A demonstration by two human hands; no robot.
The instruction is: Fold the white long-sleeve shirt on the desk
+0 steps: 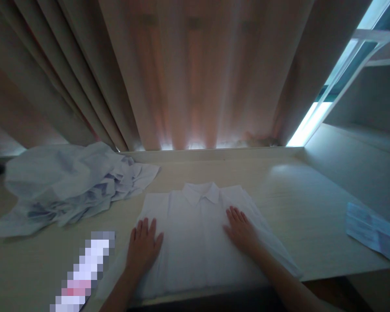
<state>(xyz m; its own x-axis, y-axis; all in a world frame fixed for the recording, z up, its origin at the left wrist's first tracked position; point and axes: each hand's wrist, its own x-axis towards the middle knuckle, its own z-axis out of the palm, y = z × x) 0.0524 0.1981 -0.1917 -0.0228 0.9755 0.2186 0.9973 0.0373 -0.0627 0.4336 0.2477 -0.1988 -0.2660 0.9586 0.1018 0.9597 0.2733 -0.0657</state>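
Dim curtains hang behind a pale wooden table, and no writing can be read anywhere. Both hands lie flat on a folded white shirt, collar pointing at the curtains. Left hand presses the shirt's left edge, fingers straight and close together. Right hand rests palm down right of the collar, fingers slightly spread. Crumpled pale clothes sit heaped to the left, a folded cloth lies at the far right
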